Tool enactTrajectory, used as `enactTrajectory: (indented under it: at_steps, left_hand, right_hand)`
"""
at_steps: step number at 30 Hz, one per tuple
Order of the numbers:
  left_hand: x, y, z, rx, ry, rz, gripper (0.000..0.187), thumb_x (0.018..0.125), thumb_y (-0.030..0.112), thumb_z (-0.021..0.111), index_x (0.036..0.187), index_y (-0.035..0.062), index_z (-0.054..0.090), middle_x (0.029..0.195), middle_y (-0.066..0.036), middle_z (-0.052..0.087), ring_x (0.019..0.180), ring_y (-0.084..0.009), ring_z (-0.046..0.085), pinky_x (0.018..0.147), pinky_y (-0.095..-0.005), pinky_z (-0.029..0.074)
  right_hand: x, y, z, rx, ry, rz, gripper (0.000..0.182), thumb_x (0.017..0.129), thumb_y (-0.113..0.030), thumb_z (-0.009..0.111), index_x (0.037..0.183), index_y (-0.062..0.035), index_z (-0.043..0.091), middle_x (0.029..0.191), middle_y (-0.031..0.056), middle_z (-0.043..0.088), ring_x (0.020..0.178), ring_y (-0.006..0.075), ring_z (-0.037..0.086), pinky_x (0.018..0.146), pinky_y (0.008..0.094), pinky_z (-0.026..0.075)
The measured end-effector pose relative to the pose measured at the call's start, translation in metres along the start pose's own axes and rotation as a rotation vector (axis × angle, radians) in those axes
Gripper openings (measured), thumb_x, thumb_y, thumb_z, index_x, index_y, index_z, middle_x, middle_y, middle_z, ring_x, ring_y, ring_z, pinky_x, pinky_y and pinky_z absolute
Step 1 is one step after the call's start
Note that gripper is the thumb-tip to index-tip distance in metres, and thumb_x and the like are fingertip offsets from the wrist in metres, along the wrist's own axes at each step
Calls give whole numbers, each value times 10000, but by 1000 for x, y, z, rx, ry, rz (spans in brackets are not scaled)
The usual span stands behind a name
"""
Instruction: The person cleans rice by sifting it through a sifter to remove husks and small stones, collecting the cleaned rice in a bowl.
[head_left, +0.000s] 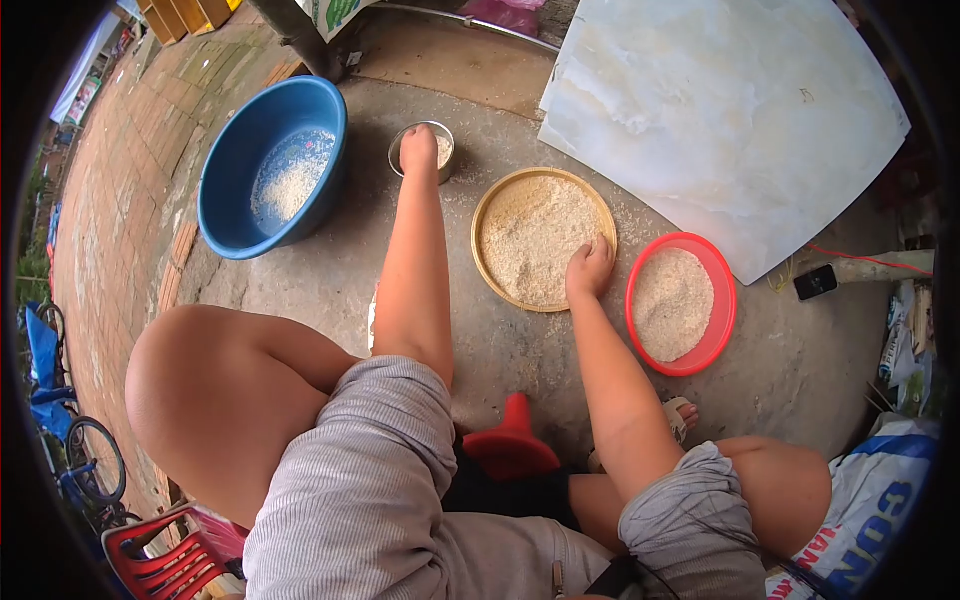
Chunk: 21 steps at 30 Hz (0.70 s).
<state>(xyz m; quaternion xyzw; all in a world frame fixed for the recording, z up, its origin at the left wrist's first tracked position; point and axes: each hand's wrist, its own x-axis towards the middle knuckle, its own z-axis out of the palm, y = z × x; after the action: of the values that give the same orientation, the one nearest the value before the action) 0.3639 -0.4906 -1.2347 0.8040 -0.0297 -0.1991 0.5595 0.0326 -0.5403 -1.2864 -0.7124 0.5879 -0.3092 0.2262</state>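
Note:
My left hand (418, 150) is closed in a fist over a small metal bowl (450, 158) of pale grains that look like rice. Whatever lies inside that fist is hidden. On a round woven tray (483, 270) a broad layer of rice (535, 235) is spread. My right hand (590, 266) rests at the tray's lower right, inside the rim, with its fingers curled down against the grains; I cannot make out what they hold. Beside the tray stands a red plastic basin (717, 340) filled partly with rice. A large blue basin (222, 205), tilted, has scattered rice on its bottom.
A pale marbled sheet (720, 110) covers the ground at the upper right, near a black phone (815, 283). Between my legs sits a red plastic stool (512, 450). A printed sack (860, 510) lies at the lower right, a red chair (165, 555) at the lower left.

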Motion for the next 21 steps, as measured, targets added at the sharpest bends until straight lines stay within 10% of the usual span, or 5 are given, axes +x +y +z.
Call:
enactTrajectory:
  at_steps: [4,10,12,15,21]
  left_hand:
    - [-60,12,1,909,527,197,365,815,236,471,1094,36,595,1334,-196,416,1246,-414,329,1000,-446,305]
    - [-114,-14,62,614,-270,673,295,771,139,527,1050,98,614,1044,-147,601,956,-329,569,816,-407,476]
    - [-138,-32,88,587,-459,714,356,793,170,535,1143,111,571,1189,-126,548,1106,-321,505,917,-393,434]
    - [-167,-74,104,744,-623,802,505,832,255,548,1307,139,422,1410,-64,347,1320,-273,276,1065,-357,298]
    - [-197,-90,93,553,-489,857,257,755,102,630,1006,132,678,1066,-45,642,985,-173,594,866,-288,473]
  right_hand:
    - [4,-5,2,17,37,77,325,775,-44,451,1057,62,573,1059,236,569,1052,367,499,956,410,365]
    - [1,-3,0,-6,38,40,316,756,-26,448,1027,54,590,1035,222,567,1013,368,507,939,414,371]
    - [1,-4,-1,5,37,72,312,759,-31,451,1025,51,591,1047,223,563,1019,365,508,937,412,375]
    - [2,0,-2,55,32,148,309,766,-44,455,1027,46,593,1065,227,559,1024,361,514,926,408,386]
    - [3,16,1,209,27,355,254,775,-90,485,929,45,635,959,212,625,892,331,600,831,384,457]
